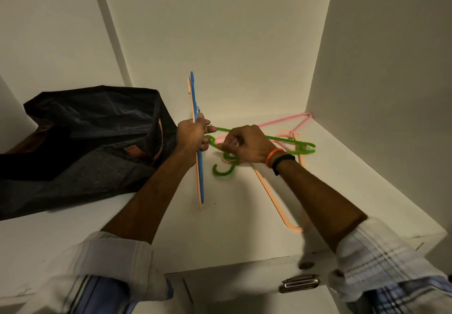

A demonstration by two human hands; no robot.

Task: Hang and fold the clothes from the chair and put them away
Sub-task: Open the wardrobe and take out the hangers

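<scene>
Left hand (193,135) of mine gripped blue hanger (199,174) upright at centre frame, right hand (247,145) pinched green hanger (288,142) on shelf (244,228).

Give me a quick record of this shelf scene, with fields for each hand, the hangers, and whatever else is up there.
left hand: grips blue hanger and a peach hanger, both upright
right hand: pinches green hanger
pink hanger: lying in shelf's back right corner
loose peach hanger: lying on shelf
bag: dark, left on shelf
</scene>
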